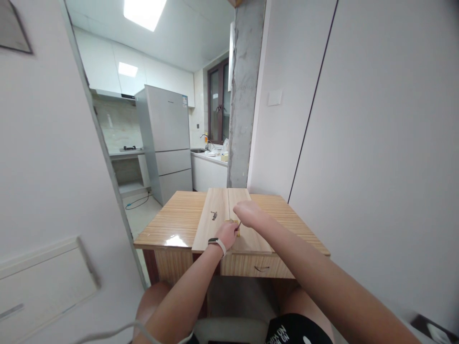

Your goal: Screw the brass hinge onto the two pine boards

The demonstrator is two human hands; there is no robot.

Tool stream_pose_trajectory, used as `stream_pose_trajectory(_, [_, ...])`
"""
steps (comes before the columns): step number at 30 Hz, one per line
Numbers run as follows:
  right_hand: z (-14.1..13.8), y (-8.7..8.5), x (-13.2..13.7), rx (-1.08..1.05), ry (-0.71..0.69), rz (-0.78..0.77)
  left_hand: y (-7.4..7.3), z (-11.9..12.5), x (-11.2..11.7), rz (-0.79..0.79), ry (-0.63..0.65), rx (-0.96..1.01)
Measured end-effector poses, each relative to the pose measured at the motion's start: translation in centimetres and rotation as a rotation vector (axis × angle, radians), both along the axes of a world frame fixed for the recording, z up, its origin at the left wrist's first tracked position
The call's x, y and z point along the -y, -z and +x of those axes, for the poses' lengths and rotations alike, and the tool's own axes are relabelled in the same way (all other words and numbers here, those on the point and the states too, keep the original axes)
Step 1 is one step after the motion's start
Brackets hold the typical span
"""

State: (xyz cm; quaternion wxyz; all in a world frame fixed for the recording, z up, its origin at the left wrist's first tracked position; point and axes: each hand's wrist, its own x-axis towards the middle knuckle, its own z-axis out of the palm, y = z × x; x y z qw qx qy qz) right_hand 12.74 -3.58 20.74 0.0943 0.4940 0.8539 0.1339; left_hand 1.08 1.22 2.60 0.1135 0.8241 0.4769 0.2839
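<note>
Two pale wooden boards point(206, 235) lie side by side on the desk, a thin seam between them. Across the seam, partly hidden by fingers, sits a small brass-coloured metal fitting point(238, 233), perhaps a hinge or latch. My left hand point(228, 234), wearing a light-banded wrist tracker point(217, 244), rests at the fitting with its fingers closed; what they pinch is hidden. Just above and to the right, my right hand point(247, 213) is a fist around a screwdriver point(239, 225). Only its thin shaft shows, slanting down to the left fingertips. Several small metal screws point(214, 216) lie on the left board.
The wood-grain desk point(158, 224) has a front drawer with a metal handle point(261, 269). Beneath it are my knees. A white wall point(376, 143) stands close on the right. Beyond the doorway are a grey fridge point(170, 119) and a kitchen counter point(211, 165). A pale cable point(118, 329) crosses at lower left.
</note>
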Motion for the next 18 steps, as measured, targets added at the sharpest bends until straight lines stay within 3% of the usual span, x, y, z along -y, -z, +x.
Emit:
stream_pose_trajectory(5, [2.0, -1.2, 0.3, -0.080, -0.016, 0.066, 0.2, -0.3, -0.5, -0.002, -0.019, 0.041])
stream_pose_trajectory(9, [5.2, -0.1, 0.0, -0.201, 0.015, 0.124, 0.1, -1.9, -1.9, -0.011, -0.105, 0.090])
stream_pose_trajectory(13, [8.4, 3.1, 0.7, -0.378, 0.128, 0.112, 0.0, -4.5, -3.4, -0.030, -0.203, 0.085])
stream_pose_trajectory(18, [11.2, 8.9, 1.9, -0.686, 0.186, 0.130, 0.2, -6.8, -4.7, -0.044, -0.257, 0.035])
